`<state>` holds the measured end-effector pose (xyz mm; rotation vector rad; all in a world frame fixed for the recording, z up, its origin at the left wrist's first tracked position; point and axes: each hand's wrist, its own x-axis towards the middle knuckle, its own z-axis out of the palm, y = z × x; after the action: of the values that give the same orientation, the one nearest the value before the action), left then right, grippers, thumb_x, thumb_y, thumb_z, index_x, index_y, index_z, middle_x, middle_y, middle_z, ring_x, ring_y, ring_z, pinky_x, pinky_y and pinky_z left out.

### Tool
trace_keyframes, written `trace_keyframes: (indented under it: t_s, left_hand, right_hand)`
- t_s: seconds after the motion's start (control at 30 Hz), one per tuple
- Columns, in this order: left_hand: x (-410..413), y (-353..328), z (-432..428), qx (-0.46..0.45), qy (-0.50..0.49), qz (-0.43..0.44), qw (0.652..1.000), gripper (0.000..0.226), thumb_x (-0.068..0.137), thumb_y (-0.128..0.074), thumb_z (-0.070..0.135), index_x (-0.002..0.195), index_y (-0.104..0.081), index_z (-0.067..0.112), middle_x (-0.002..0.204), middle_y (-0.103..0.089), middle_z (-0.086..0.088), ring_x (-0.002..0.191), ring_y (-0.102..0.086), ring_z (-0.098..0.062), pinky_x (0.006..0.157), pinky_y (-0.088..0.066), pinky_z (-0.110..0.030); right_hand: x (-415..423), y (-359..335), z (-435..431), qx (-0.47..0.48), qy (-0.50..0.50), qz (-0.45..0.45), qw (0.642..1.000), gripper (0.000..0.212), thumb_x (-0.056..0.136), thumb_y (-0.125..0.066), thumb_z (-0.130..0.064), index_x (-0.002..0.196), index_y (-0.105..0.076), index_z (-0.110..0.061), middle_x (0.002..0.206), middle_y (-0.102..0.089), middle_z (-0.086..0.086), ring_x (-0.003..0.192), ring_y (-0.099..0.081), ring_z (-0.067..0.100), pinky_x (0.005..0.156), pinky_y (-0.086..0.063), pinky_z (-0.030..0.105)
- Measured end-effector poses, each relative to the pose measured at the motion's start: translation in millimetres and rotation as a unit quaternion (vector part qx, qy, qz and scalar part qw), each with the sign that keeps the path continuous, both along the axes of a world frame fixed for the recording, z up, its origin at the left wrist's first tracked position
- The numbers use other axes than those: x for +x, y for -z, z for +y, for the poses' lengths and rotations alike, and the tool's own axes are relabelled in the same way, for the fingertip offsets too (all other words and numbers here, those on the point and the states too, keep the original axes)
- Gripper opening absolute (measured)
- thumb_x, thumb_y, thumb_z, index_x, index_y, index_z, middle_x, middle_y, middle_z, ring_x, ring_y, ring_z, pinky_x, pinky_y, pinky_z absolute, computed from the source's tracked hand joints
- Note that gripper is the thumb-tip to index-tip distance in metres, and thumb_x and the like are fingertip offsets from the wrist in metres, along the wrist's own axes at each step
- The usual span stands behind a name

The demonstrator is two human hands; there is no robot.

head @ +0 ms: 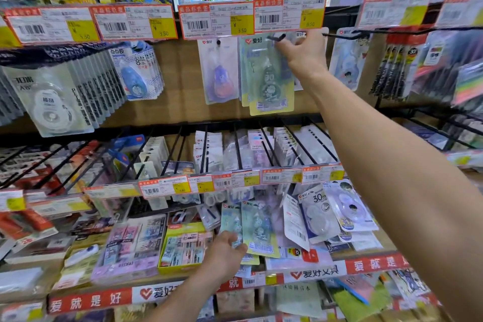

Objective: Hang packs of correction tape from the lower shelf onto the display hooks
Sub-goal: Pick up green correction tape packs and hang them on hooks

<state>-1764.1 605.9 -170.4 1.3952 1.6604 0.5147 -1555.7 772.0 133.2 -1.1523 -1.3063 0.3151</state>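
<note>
While my right hand (300, 52) pinched a green pack (269, 78) at its hook (277, 37), my left hand (224, 251) gripped shelf packs (251, 227).

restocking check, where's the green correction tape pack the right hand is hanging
Upper centre of the head view: the green correction tape pack is at the display hook, held by the right hand, beside a purple pack on its left.

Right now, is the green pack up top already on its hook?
Cannot tell. The right hand holds the green pack at the hook, hiding its hole.
</note>
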Motion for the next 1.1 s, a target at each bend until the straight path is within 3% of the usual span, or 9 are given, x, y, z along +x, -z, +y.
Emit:
trace_keyframes:
  t_s: [0.13, 0.33, 0.47, 0.6, 0.7, 0.77, 0.83, 0.93, 1.1]
  left_hand:
    - [-0.8, 5.5, 0.5, 0.004, -0.007, -0.006, 1.0, 0.041, 0.1, -0.056, 0.034, 0.139, -0.048, 0.022, 0.144, -0.048, -0.001, 0.108, -0.048, -0.014, 0.089, -0.04, -0.026]
    - [-7.1, 8.7, 3.2, 0.009, -0.008, -0.012, 1.0, 0.037, 0.1, -0.057, 0.034, 0.133, -0.049, 0.022, 0.109, -0.05, 0.01, 0.085, -0.052, -0.002, 0.093, -0.052, -0.033]
    - [-8.8, 6.9, 5.9, 0.005, 0.005, 0.009, 1.0, 0.039, 0.1, -0.055, 0.037, 0.136, -0.047, 0.023, 0.14, -0.049, -0.001, 0.105, -0.05, -0.016, 0.092, -0.045, -0.03]
    - [-6.8, 10.2, 3.9, 0.014, 0.022, 0.05, 0.998, 0.042, 0.101, -0.053, 0.037, 0.14, -0.046, 0.02, 0.147, -0.045, -0.003, 0.109, -0.048, -0.017, 0.086, -0.04, -0.025]
    - [-8.4, 17.7, 3.5, 0.01, 0.039, 0.076, 0.996, 0.043, 0.101, -0.053, 0.04, 0.139, -0.047, 0.021, 0.155, -0.038, -0.006, 0.132, -0.045, -0.023, 0.093, -0.042, -0.026]
    - [-8.9, 19.6, 2.5, 0.005, 0.042, 0.085, 0.996, 0.042, 0.101, -0.053, 0.041, 0.138, -0.048, 0.021, 0.157, -0.036, -0.007, 0.139, -0.041, -0.025, 0.101, -0.041, -0.027]
    - [-9.6, 18.3, 4.1, 0.004, 0.041, 0.096, 0.995, 0.041, 0.101, -0.053, 0.04, 0.137, -0.048, 0.021, 0.152, -0.042, -0.006, 0.13, -0.049, -0.024, 0.095, -0.043, -0.026]
    - [-10.5, 15.5, 9.2, 0.018, 0.029, 0.116, 0.993, 0.038, 0.1, -0.055, 0.033, 0.135, -0.05, 0.019, 0.139, -0.051, -0.006, 0.103, -0.055, -0.021, 0.079, -0.043, -0.026]
    - [-13.1, 26.0, 19.1, 0.027, -0.006, 0.191, 0.981, 0.047, 0.098, -0.055, 0.033, 0.142, -0.047, 0.017, 0.144, -0.047, -0.009, 0.129, -0.048, -0.032, 0.102, -0.044, -0.04]
  right_hand:
    - [-6.5, 1.6, 15.1, -0.027, 0.023, 0.0, 0.999, 0.044, 0.09, -0.073, -0.036, 0.126, -0.054, -0.022, 0.123, -0.063, -0.004, 0.111, -0.061, 0.017, 0.101, -0.052, 0.041]
    - [-10.4, 0.6, 23.0, -0.069, 0.068, -0.006, 0.995, 0.048, 0.09, -0.072, -0.044, 0.127, -0.054, -0.018, 0.114, -0.057, -0.005, 0.107, -0.058, 0.017, 0.099, -0.05, 0.038]
    - [-11.0, 4.5, 9.8, -0.07, 0.106, -0.055, 0.99, 0.048, 0.094, -0.066, -0.041, 0.134, -0.051, -0.018, 0.12, -0.059, -0.005, 0.108, -0.057, 0.016, 0.093, -0.045, 0.03]
    - [-11.5, 23.7, -22.0, -0.054, 0.13, -0.149, 0.979, 0.039, 0.091, -0.062, -0.03, 0.127, -0.056, -0.018, 0.116, -0.064, -0.001, 0.107, -0.062, 0.019, 0.083, -0.045, 0.03]
    - [-11.4, 44.0, -57.7, -0.062, 0.107, -0.184, 0.975, 0.039, 0.091, -0.061, -0.031, 0.128, -0.061, -0.019, 0.12, -0.065, 0.001, 0.109, -0.062, 0.016, 0.094, -0.052, 0.035]
    - [-14.0, 56.5, -89.3, -0.054, 0.092, -0.201, 0.974, 0.029, 0.091, -0.061, -0.031, 0.117, -0.068, -0.019, 0.106, -0.068, -0.004, 0.1, -0.065, 0.015, 0.091, -0.053, 0.036]
    - [-18.3, 71.3, -122.9, -0.057, 0.081, -0.213, 0.972, 0.016, 0.09, -0.061, -0.029, 0.099, -0.072, -0.021, 0.086, -0.067, -0.01, 0.087, -0.066, 0.014, 0.082, -0.053, 0.032]
    - [-27.8, 107.3, -171.3, -0.114, 0.036, -0.214, 0.97, 0.01, 0.09, -0.064, -0.027, 0.084, -0.07, -0.022, 0.072, -0.067, -0.011, 0.072, -0.064, 0.012, 0.071, -0.051, 0.032]
    - [-48.5, 202.3, -199.2, -0.282, -0.052, -0.24, 0.927, 0.012, 0.092, -0.066, -0.027, 0.088, -0.073, -0.019, 0.08, -0.072, -0.005, 0.08, -0.068, 0.02, 0.075, -0.054, 0.036]
